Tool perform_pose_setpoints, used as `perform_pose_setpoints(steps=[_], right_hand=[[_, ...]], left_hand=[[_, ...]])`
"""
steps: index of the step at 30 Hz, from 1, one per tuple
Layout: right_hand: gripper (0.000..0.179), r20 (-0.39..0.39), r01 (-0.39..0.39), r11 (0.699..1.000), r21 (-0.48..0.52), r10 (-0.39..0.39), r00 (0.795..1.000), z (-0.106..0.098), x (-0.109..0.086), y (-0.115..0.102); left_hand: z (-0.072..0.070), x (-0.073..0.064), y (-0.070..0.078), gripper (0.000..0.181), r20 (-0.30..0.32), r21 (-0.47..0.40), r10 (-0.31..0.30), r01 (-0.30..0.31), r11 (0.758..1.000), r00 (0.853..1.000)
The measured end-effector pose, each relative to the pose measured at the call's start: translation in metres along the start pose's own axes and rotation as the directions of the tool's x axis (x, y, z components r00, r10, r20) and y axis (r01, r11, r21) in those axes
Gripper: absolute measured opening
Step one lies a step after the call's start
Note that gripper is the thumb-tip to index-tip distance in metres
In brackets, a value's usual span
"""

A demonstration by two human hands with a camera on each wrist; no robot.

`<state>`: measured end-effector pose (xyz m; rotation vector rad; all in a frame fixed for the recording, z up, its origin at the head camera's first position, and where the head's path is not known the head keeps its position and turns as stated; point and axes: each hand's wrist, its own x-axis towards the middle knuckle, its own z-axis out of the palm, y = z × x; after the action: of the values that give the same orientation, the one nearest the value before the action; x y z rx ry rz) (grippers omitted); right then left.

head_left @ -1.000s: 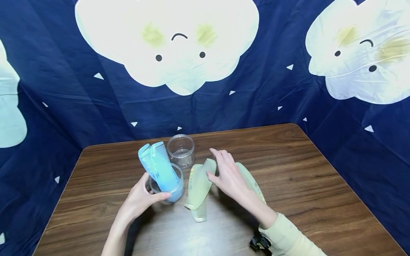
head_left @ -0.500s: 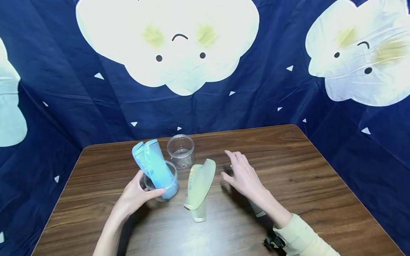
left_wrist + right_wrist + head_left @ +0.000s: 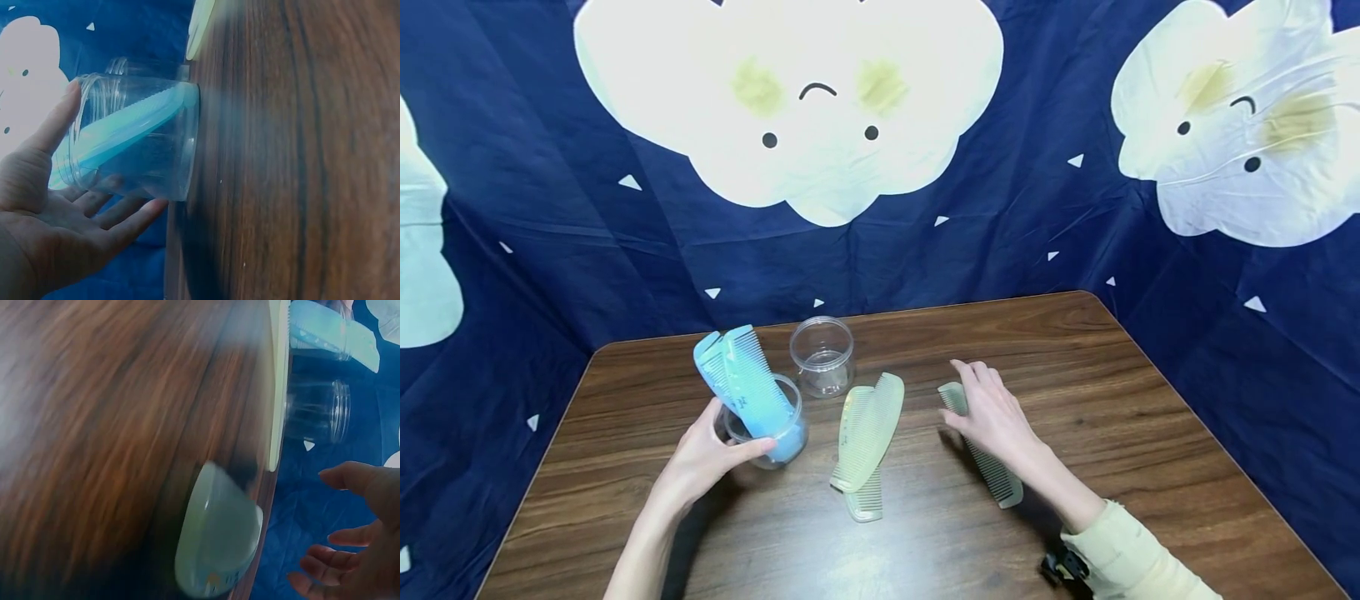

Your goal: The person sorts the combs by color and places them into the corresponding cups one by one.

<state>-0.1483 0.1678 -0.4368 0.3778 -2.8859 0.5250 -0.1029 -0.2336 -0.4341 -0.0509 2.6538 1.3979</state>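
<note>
A clear plastic jar (image 3: 800,435) stands on the left half of the table, with my left hand (image 3: 703,457) curled round its side, thumb at the rim. Blue combs (image 3: 754,390) lean inside it, their upper ends sticking out past the rim. In the left wrist view, a blue comb (image 3: 131,128) slants across the jar to its base. My right hand (image 3: 996,415) hovers over a green comb (image 3: 1000,482) on the right, fingers spread and holding nothing. The right wrist view shows pale green comb surfaces (image 3: 219,531) apart from the fingertips.
A second clear jar (image 3: 823,380), with nothing in it, stands behind, near the table's back edge. Overlapping green combs (image 3: 872,433) lie mid-table between the hands. A dark blue cloth (image 3: 850,267) with white clouds hangs behind the wooden table (image 3: 1150,433).
My left hand has shifted left with the jar and its blue combs. My right hand has moved right, away from the middle green combs, and more of the right-hand green comb now shows.
</note>
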Motion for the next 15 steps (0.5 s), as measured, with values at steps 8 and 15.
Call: perform_pose_setpoints(steps=[8, 15], right_hand=[[0.084, 0.101, -0.071, 0.997, -0.037, 0.075, 0.992, -0.003, -0.004, 0.014], [0.091, 0.22, -0.119, 0.99, -0.073, 0.133, 0.966, -0.005, -0.008, 0.021]], left_hand=[[-0.004, 0.001, -0.005, 0.097, -0.009, -0.012, 0.009, -0.009, 1.0, 1.0], [-0.006, 0.001, -0.008, 0.095, -0.018, 0.001, 0.001, -0.001, 1.0, 1.0]])
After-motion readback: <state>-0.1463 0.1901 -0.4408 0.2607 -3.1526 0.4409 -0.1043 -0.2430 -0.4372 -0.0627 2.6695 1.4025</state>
